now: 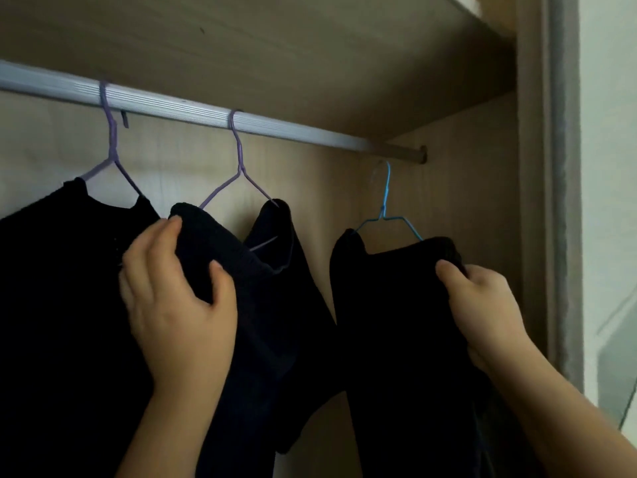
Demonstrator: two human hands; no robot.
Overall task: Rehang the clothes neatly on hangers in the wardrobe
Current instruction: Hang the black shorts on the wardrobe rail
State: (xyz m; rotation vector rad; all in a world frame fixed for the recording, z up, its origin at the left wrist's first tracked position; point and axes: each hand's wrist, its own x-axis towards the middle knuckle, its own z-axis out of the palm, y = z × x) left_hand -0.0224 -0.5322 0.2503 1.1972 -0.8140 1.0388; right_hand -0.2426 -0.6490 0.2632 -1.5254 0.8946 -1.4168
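Note:
Three dark garments hang inside the wardrobe. The left garment (51, 288) is on a purple wire hanger (112, 160) hooked over the silver rail (206, 113). The middle navy garment (275, 305) hangs on a second purple hanger (239, 174), also on the rail. My left hand (175, 298) grips its left shoulder. The right black garment (396, 305) sits on a blue wire hanger (386, 208) whose hook is just under the rail's right end. My right hand (482, 305) grips that garment's right shoulder.
The wardrobe's wooden top panel (310, 46) is close above the rail. Its right side wall (482, 201) stands right next to the blue hanger. A grey door frame edge (562, 201) and a pale wall lie further right.

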